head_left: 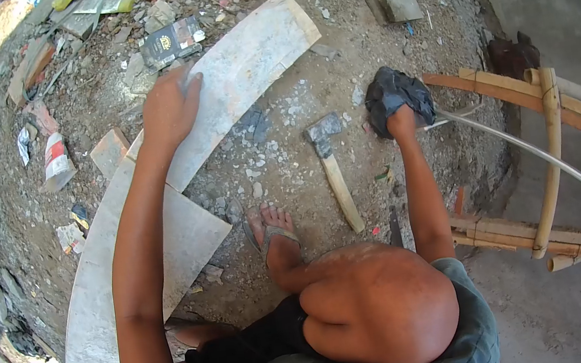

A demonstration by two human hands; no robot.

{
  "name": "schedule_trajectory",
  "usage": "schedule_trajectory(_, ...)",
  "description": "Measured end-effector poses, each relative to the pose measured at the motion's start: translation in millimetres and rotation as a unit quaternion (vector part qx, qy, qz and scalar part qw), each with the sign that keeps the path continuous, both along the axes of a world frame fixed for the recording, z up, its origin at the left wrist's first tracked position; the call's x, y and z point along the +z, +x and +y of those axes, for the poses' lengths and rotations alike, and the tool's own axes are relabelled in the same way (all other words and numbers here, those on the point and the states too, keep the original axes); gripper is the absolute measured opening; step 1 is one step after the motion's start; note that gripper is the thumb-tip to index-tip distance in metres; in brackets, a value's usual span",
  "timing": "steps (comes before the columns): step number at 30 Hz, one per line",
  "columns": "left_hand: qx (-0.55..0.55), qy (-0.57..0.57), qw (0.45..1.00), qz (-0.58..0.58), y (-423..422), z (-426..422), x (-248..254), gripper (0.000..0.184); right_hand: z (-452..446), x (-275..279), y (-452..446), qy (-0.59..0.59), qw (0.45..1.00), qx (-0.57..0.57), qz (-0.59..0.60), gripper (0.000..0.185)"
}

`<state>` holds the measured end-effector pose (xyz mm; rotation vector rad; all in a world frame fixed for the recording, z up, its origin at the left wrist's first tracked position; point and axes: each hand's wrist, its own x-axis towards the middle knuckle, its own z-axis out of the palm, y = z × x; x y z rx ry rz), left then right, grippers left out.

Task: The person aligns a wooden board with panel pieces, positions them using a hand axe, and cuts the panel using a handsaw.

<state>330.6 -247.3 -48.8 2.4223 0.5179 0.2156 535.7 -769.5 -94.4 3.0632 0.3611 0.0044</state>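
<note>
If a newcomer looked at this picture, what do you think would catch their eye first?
Probably the long pale board slanting across the rubble, with the left hand on it. Next might come the crumpled black bag around the right hand's fingers, then the wooden-handled tool lying on the ground between board and bag.

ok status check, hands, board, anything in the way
Left hand on the pale board, by its edge. Right hand at black plastic, fingertips hidden. Wooden-handled tool on the ground between them.

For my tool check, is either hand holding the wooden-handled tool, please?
No, the tool lies on the ground, touching neither left hand nor right hand.
</note>
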Motion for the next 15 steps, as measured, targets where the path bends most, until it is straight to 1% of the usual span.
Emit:
schedule_trajectory(1,0.019,-0.010,0.998,0.061,7,-5,4,0.044,3,-4,4,0.017,1.000,0.003,0.005,0.045)
schedule_trajectory(2,0.019,-0.008,0.999,0.050,7,-6,5,0.043,5,-8,9,0.035,0.999,0.006,0.009,0.052)
schedule_trajectory(3,0.017,-0.008,0.999,0.041,6,-6,5,0.043,7,-3,10,0.032,0.995,-0.053,0.080,0.057)
schedule_trajectory(4,0.027,0.003,0.999,0.047,5,-5,6,0.043,1,-5,12,0.033,0.996,-0.027,0.074,0.058)
schedule_trajectory(5,0.018,-0.015,0.999,0.046,5,-3,6,0.043,-2,-7,10,0.032,0.997,-0.002,0.067,0.059)
schedule_trajectory(7,0.020,-0.034,0.998,0.046,9,-4,10,0.043,3,-4,4,0.044,0.997,0.025,0.056,0.058)
schedule_trajectory(9,-0.025,-0.062,0.996,0.060,21,-3,18,0.044,7,0,4,0.051,0.997,0.051,0.037,0.057)
schedule_trajectory(10,-0.027,-0.092,0.992,0.077,29,-1,16,0.043,9,-4,6,0.068,0.994,0.083,-0.001,0.053)
schedule_trajectory(11,-0.020,-0.093,0.993,0.074,36,4,14,0.043,8,-9,5,0.085,0.989,0.114,-0.036,0.049)
schedule_trajectory(13,-0.058,-0.207,0.974,0.077,49,16,-5,0.047,5,-16,5,0.110,0.978,0.159,-0.084,0.045)
schedule_trajectory(14,-0.050,-0.209,0.974,0.076,58,23,-15,0.047,1,-17,5,0.116,0.977,0.162,-0.081,0.044)
schedule_trajectory(15,-0.076,-0.274,0.953,0.101,70,33,-31,0.053,-3,-19,7,0.116,0.977,0.163,-0.070,0.043)
